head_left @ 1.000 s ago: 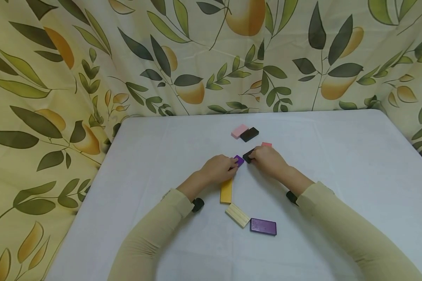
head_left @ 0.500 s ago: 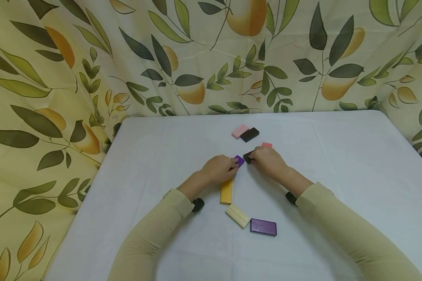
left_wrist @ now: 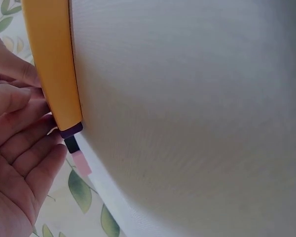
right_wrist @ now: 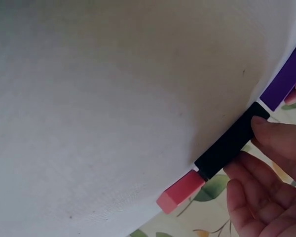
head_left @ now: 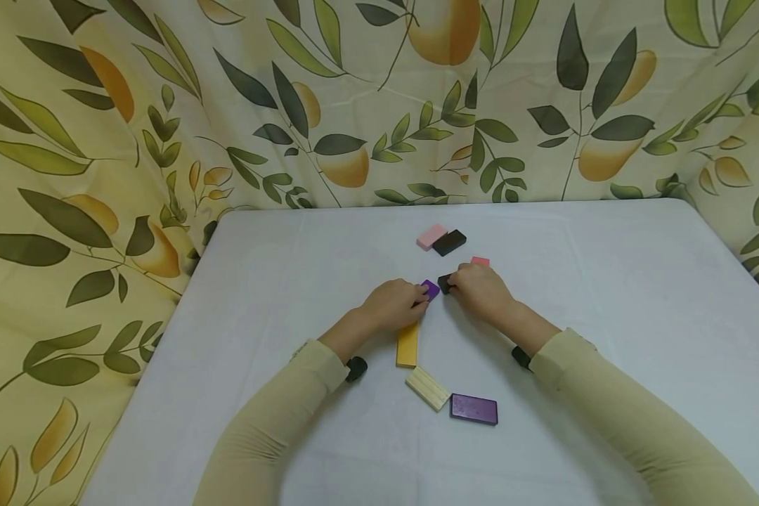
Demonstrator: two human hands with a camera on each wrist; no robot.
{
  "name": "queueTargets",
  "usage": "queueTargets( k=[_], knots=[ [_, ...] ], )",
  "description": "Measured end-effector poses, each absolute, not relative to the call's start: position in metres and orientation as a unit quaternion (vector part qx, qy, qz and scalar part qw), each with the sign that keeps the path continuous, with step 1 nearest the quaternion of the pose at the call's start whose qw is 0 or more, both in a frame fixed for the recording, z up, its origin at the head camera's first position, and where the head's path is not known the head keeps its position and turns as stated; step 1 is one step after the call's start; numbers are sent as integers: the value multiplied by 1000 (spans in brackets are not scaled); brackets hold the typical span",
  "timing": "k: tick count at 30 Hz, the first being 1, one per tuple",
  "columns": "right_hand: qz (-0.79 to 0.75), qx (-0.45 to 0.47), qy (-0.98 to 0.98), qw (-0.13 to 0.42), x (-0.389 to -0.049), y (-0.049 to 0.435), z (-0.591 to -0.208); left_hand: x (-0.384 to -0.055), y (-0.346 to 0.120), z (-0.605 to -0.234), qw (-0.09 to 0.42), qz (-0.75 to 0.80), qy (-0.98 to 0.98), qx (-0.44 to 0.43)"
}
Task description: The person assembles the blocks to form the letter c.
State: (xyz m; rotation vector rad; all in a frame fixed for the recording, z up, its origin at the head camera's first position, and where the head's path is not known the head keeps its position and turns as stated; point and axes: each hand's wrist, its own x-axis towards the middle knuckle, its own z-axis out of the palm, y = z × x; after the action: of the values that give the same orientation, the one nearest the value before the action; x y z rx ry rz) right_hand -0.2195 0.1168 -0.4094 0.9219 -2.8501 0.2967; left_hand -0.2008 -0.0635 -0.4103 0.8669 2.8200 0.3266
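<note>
In the head view my left hand [head_left: 392, 303] holds a purple block [head_left: 430, 290] at the end of a yellow block [head_left: 407, 346]. The fingers cover part of both. Just right of it, my right hand [head_left: 483, 292] pinches a black block [head_left: 445, 283] between thumb and fingers. A small gap shows between the black block [right_wrist: 232, 140] and the purple block [right_wrist: 284, 79] in the right wrist view. At the black block's other end sits a coral-pink block [right_wrist: 181, 190]. The left wrist view shows the yellow block [left_wrist: 52, 64] beside the left hand's fingers [left_wrist: 47, 170].
Nearer on the white table [head_left: 291, 450], a ridged cream block [head_left: 427, 388] slants from the yellow one's end toward a dark purple block [head_left: 474, 409]. Beyond the hands, a light pink block [head_left: 431, 236] and a second black block [head_left: 450, 242] lie together. Leaf-patterned cloth [head_left: 379, 105] hangs behind.
My right hand has shifted very slightly with the black block, and less of that block shows now. The left hand and the purple block have stayed in place.
</note>
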Motion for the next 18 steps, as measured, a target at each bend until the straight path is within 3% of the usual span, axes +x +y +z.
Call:
queueTargets(
  k=[18],
  knots=[
    [108,312,-942,69,-222,113,-409,-201,-65,-411,76,115,944,300]
  ],
)
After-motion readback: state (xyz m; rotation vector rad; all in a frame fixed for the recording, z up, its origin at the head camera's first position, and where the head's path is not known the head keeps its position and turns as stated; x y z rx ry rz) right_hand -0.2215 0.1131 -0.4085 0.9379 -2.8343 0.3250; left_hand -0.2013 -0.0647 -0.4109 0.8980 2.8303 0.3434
